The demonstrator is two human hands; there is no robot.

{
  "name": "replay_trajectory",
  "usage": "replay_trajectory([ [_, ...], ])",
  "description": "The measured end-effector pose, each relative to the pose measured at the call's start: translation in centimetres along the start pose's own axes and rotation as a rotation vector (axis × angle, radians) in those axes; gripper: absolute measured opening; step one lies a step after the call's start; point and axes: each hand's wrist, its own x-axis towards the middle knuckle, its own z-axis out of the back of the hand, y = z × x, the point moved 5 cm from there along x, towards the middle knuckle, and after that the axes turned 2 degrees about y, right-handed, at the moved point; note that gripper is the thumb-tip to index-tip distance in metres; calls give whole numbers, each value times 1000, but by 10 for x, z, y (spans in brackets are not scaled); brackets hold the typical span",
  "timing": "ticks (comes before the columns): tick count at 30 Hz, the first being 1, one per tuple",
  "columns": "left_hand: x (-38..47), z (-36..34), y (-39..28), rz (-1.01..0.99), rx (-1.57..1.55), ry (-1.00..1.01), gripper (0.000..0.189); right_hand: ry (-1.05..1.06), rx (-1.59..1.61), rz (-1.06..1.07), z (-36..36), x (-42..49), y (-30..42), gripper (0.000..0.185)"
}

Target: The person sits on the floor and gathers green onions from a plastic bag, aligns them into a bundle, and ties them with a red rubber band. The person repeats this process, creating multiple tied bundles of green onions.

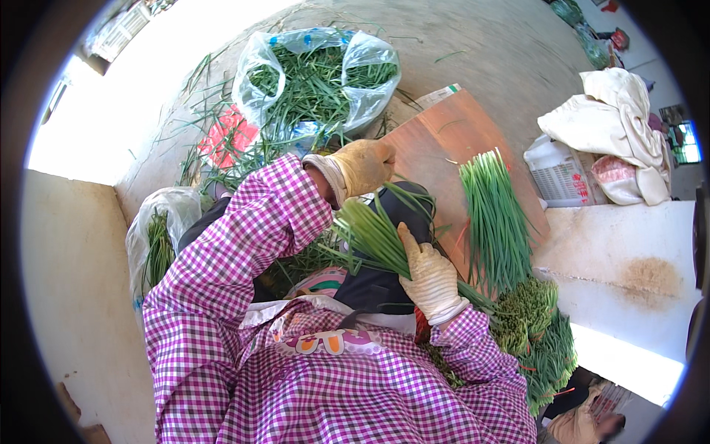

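Both hands wear yellowish, soiled work gloves. My right hand [432, 277] is closed around a loose bunch of long green leaves, likely garlic chives [374, 236], held over my dark-trousered knee, with the index finger stretched along it. My left hand [363, 166] is above and left of the bunch, its fingers curled in a fist; nothing shows in it, though its underside is hidden. A neat bundle of chives [493, 222] lies on a brown board [438, 139] to the right. Nearer me are tied bundles with budded tips [524, 316] and another green bundle [549, 355].
An open plastic bag of loose leaves [371, 105] stands ahead, with scattered leaves and a red plastic bag [227, 139] beside it. A smaller clear bag [166, 205] is at left. At right are a white crate [560, 172] and cream cloth [610, 116]. Another person [582, 422] appears lower right.
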Motion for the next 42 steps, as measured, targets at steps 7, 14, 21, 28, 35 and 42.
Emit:
replay_trajectory([
  [7,10,-21,27,113,-39,280,12,-274,17,89,19,-5,-1,80],
  [14,-4,-28,16,18,-122,474,18,-169,99,189,22,12,-12,74],
  [21,0,-27,16,-24,-49,321,19,-215,53,144,8,8,-2,64],
  [28,-22,46,57,262,447,-126,19,-191,12,16,0,-1,-2,66],
  [35,-110,-2,61,279,20,-36,46,-235,113,-10,0,1,-1,65],
  [42,-104,-48,84,315,-80,-159,29,-235,93,-11,1,0,-1,65],
])
